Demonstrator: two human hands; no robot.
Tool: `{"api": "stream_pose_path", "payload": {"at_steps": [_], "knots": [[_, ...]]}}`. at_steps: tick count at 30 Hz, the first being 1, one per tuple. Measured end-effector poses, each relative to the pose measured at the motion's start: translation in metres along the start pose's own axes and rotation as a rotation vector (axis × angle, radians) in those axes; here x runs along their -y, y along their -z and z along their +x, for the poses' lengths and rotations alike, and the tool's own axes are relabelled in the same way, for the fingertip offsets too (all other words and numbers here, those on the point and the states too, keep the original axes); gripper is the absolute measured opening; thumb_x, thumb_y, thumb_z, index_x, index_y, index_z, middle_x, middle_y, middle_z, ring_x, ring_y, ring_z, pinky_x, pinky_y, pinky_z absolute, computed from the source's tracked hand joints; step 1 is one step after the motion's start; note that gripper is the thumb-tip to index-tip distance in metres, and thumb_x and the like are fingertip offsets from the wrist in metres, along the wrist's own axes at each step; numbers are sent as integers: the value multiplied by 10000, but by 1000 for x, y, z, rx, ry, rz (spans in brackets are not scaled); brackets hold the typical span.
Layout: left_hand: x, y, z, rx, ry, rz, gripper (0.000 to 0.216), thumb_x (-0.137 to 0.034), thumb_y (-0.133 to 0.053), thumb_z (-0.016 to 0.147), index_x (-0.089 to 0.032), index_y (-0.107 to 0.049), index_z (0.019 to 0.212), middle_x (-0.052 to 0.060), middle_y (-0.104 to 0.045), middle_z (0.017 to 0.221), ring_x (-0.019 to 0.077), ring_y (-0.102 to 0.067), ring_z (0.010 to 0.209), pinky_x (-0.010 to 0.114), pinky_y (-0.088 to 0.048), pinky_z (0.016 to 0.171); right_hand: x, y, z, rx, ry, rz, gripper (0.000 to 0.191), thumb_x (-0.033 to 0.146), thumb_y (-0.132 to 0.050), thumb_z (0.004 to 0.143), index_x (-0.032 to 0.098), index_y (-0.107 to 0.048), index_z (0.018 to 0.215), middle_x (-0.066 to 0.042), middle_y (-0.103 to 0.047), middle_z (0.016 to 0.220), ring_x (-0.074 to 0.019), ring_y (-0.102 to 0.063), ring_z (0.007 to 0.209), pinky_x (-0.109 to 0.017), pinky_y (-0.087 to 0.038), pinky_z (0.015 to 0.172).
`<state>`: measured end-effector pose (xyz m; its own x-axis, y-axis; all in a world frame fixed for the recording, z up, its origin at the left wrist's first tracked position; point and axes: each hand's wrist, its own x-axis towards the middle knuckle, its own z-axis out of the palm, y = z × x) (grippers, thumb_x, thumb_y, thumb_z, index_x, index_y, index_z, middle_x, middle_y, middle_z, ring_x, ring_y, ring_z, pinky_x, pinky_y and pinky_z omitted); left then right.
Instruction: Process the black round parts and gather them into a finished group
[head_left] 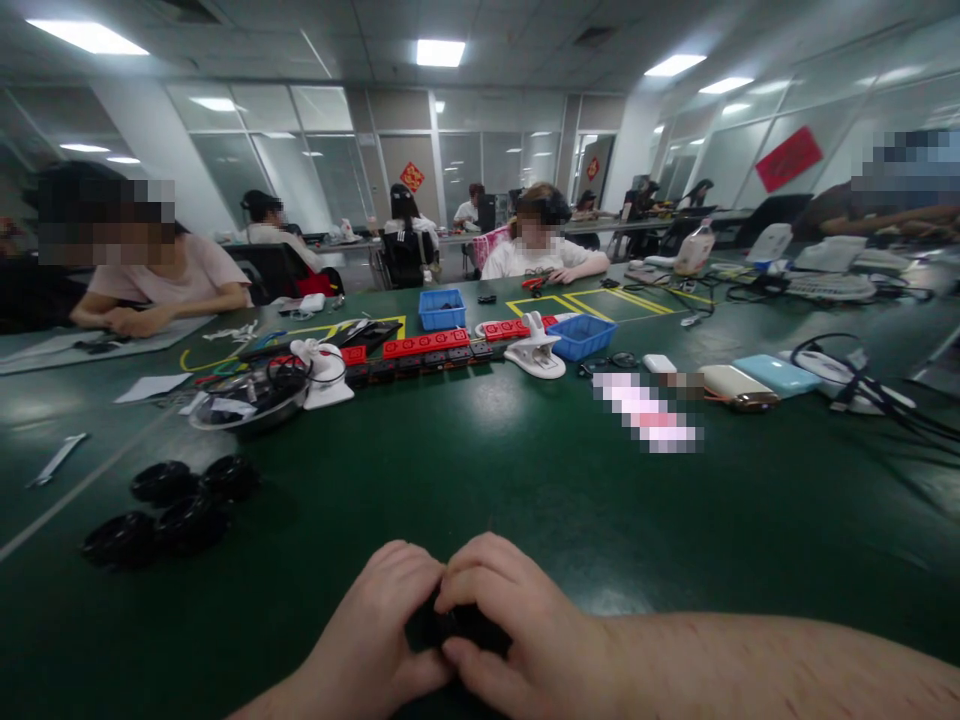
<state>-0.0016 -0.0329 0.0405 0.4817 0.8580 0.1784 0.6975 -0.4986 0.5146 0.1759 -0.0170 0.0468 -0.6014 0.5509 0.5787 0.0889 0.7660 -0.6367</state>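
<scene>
My left hand (375, 630) and my right hand (517, 620) are pressed together low at the front of the green table (525, 480). Both have their fingers curled round a small black part (457, 625), mostly hidden between them. To the left lie several black round wheels (172, 505) in a loose group. Beyond them stands a shallow metal bowl (247, 400) with black cables in it.
A row of red and black power strips (427, 348) crosses the middle of the table, with white clip stands (534, 350), two blue bins (441, 308) and power banks (757, 378) to the right. A small wrench (56, 460) lies far left. Other people sit round the table.
</scene>
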Motion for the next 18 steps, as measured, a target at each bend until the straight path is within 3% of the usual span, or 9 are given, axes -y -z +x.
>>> {"api": "stream_pose_path", "payload": {"at_steps": [4,7,12,15,18], "knots": [[1,4,1,17,-79,-58,157,-92,-585,606,-189,-542,722,11,-592,772,193,-539,747,306,-424,681,-3,-2,0,5,184,-35,151,146,-468,780,173,-517,921,-49,-595,881,-142,-542,855,-268,-467,775],[-1,7,4,117,-115,-92,143,-106,-594,613,-193,-550,717,-4,-580,756,169,-532,733,265,-421,647,-7,-4,0,71,281,-51,137,162,-408,838,167,-513,926,-50,-604,900,-119,-550,897,-233,-456,816],[-4,9,4,243,-153,-59,149,-102,-608,579,-198,-539,671,-35,-555,700,152,-524,709,259,-392,668,-10,-7,1,263,293,-102,158,223,-385,879,176,-535,865,-32,-632,886,-120,-551,915,-263,-436,858],[-5,10,5,248,-112,-47,171,-168,-646,592,-209,-554,730,-28,-565,761,169,-518,750,279,-390,713,-6,-5,2,227,279,-86,163,204,-381,858,171,-540,874,-36,-625,898,-119,-545,933,-267,-417,885],[-3,9,5,220,-49,-33,296,-339,-700,588,-214,-550,810,-9,-574,824,196,-513,773,310,-400,744,0,1,3,145,222,-66,200,249,-447,828,147,-529,979,-64,-598,985,-144,-520,974,-294,-409,888]]}}
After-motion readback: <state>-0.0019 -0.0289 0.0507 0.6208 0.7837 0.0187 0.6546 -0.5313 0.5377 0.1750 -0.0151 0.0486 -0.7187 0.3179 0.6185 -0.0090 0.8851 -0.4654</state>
